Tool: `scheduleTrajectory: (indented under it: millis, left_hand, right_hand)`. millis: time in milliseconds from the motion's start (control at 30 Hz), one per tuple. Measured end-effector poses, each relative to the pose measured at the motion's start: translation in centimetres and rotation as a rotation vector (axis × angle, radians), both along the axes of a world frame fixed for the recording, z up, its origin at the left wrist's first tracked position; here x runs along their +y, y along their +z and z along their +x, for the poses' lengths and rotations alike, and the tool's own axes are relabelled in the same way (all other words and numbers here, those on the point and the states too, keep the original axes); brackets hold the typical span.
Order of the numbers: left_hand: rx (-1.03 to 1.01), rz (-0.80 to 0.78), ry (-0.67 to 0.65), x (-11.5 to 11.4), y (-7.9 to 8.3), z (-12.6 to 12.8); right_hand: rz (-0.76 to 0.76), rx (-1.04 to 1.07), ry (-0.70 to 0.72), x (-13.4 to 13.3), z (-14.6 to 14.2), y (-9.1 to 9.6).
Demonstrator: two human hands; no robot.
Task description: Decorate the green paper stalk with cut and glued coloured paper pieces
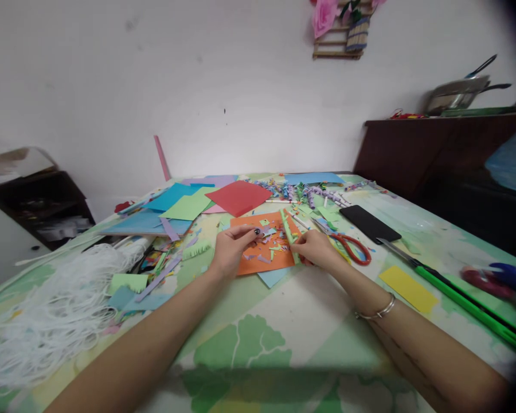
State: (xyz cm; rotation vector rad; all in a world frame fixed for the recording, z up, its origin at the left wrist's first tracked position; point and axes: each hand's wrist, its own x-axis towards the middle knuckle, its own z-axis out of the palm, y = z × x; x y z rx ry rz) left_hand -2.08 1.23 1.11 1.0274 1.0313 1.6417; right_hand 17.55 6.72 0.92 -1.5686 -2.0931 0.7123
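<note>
An orange paper sheet [249,265] lies on the table with small green, purple and orange paper scraps [264,258] scattered over it. My left hand [232,248] is over its left side, thumb and fingers pinched together. What is between those fingertips is too small to make out. At the sheet's right side my right hand [316,248] is closed on a light green paper strip [287,227], which slants up and away from the fingers. A light blue sheet [272,277] pokes out from under the orange one. Red-handled scissors [356,248] lie just right of my right hand.
Right of the hands lie a black phone [370,222], a green utility knife [460,298] and a yellow paper piece [408,288]. A tangle of white cord [64,304] covers the left side. Behind are a red sheet [239,198], other coloured sheets and curled paper strips [312,194].
</note>
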Motion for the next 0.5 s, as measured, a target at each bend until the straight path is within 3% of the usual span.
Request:
scheduleTrajectory:
  millis: [500]
  left_hand:
    - [0.026, 0.062, 0.037, -0.6, 1.1, -0.1]
  right_hand:
    - [0.3, 0.281, 0.22, -3.9, -3.3, -0.5]
